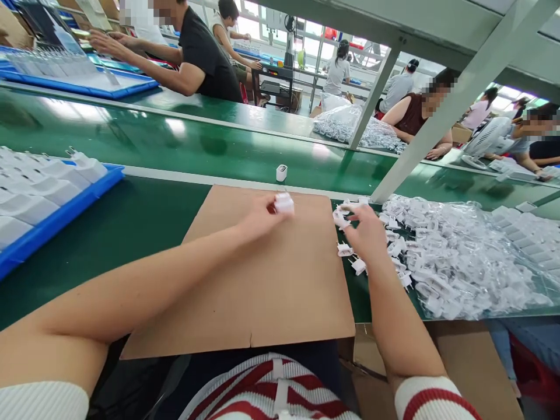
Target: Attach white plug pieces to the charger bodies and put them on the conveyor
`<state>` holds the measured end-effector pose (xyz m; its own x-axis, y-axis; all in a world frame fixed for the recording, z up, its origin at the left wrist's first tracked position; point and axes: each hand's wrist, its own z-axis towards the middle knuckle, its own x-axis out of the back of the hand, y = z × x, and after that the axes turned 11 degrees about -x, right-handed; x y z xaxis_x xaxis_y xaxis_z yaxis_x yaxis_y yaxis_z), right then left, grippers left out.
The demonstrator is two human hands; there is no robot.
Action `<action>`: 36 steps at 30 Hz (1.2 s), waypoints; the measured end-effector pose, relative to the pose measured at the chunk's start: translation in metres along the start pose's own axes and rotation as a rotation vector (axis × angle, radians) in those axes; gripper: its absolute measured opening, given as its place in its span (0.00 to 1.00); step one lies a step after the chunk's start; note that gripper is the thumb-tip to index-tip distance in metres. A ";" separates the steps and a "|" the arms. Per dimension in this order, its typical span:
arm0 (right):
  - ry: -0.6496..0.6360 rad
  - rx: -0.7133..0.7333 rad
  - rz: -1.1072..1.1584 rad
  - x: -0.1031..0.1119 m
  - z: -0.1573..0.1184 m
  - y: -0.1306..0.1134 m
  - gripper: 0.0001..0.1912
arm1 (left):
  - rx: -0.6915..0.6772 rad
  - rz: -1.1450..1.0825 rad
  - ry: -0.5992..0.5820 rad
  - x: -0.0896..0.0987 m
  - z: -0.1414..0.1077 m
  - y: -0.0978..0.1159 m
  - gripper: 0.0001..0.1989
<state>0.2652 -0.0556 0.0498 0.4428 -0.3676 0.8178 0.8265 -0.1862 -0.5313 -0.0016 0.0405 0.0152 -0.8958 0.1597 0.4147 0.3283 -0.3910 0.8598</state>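
Observation:
My left hand (259, 219) is closed around a white charger adapter (284, 204), blurred by motion, above the far part of a brown cardboard sheet (271, 280). Off the sheet's right edge, my right hand (368, 233) has its thumb and forefinger around a white plug piece (340, 217). Other loose white plug pieces (359, 266) with metal pins lie on the green bench beneath and beside that hand. A single white adapter (281, 172) stands on the green conveyor beyond the cardboard.
To the right spreads a clear plastic bag full of white plug pieces (464, 256). At left, a blue tray (100, 186) holds rows of white adapters. A slanting metal post (411, 146) rises behind my right hand. Across the conveyor, a co-worker in black (210, 58) works beside another blue tray.

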 end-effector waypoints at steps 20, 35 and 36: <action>-0.089 -0.248 0.116 -0.005 0.025 0.028 0.14 | 0.162 0.484 0.336 0.092 0.108 -0.084 0.18; -0.473 -0.236 1.021 -0.003 -0.001 -0.017 0.22 | -0.290 0.844 0.375 0.092 0.043 -0.031 0.46; -0.506 -0.232 1.040 -0.002 -0.001 -0.018 0.22 | -0.330 0.820 0.300 0.079 0.053 -0.028 0.45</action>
<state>0.2492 -0.0526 0.0575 0.9968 -0.0466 -0.0649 -0.0726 -0.1905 -0.9790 -0.0660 0.1121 0.0397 -0.4766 -0.5032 0.7209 0.8321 -0.5227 0.1852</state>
